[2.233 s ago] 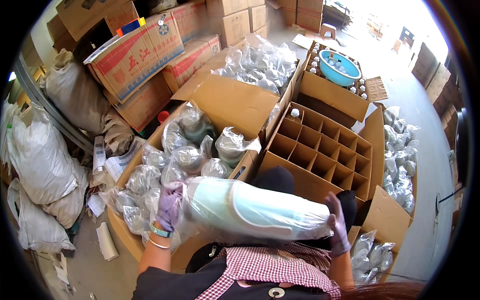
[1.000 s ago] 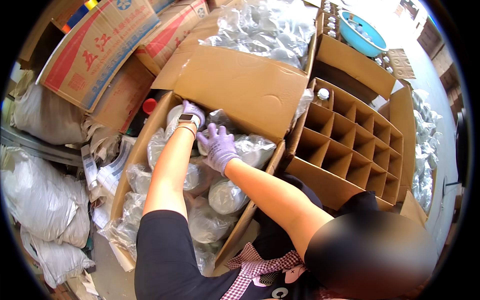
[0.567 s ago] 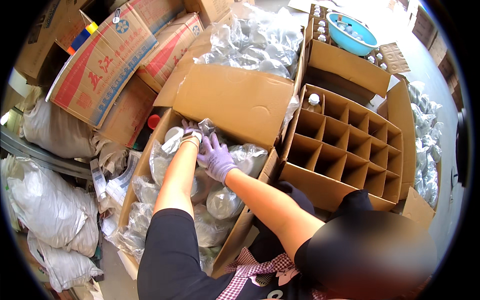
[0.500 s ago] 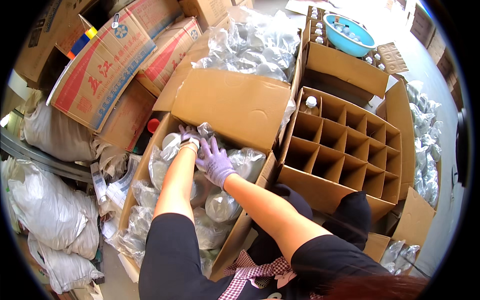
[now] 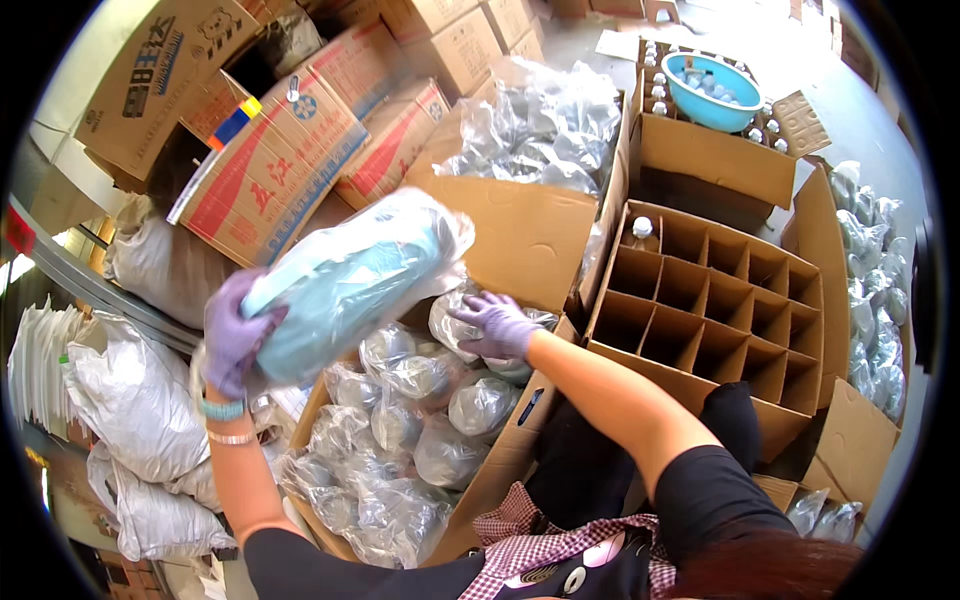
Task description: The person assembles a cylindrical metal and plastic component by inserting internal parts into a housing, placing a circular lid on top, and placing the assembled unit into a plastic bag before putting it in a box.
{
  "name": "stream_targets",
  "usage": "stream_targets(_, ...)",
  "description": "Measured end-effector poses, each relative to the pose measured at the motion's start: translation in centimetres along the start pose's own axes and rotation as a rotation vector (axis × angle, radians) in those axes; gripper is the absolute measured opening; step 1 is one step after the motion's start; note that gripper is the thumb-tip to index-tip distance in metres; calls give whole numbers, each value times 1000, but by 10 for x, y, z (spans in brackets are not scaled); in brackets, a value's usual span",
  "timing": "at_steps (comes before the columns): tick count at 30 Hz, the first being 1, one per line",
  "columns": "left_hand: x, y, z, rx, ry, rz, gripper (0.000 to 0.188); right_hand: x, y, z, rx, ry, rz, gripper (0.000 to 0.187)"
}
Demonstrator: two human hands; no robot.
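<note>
My left hand [image 5: 236,332], in a purple glove, grips one end of a large light-blue bottle-like thing [image 5: 350,285] in a clear plastic bag. It is held tilted above the left side of an open carton [image 5: 508,452]. Inside that carton lie several rounded, clear-wrapped pieces [image 5: 446,452]; their exact kind is hard to make out. My right hand [image 5: 497,326], gloved too, hovers over the carton's far end with fingers spread and nothing in them. The raised cardboard flap [image 5: 520,225] stands just beyond it.
To the right is a divided carton [image 5: 700,325] with one white-capped bottle [image 5: 642,234] in a corner cell. A blue basin [image 5: 712,92] of small items sits behind it. Printed boxes [image 5: 270,190] and white sacks [image 5: 140,400] crowd the left. More wrapped pieces [image 5: 545,125] fill a carton at the back.
Both hands were down in the carton. My left hand has come up and left with the bagged light-blue thing, while my right has moved right, away from it. The view has shifted.
</note>
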State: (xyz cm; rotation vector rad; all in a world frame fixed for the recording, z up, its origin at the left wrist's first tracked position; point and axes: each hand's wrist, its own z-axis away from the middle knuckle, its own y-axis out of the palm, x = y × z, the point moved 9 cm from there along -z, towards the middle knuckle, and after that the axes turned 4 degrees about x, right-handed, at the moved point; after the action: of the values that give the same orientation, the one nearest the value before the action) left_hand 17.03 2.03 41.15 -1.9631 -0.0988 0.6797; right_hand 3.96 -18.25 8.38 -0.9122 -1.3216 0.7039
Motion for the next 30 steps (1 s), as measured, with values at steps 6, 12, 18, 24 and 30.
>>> stream_targets(6,0,112,124,-38,-343,1376,49,5,-111,182,-291,-280,-1226,105)
stream_targets(12,-184,234,119,261,119,1082,57,-5,-129,379,-710,-19,-1631,85)
stream_targets(18,-304,226,141,-63,515,1632,78,26,-148,498,-1192,102,-451,87)
stream_targets(24,-332,282,188,77,726,907,131,47,-136,503,-1032,193,-226,93)
stream_targets(30,-272,325,233,266,492,675,100,63,-54,513,-825,473,-87,77)
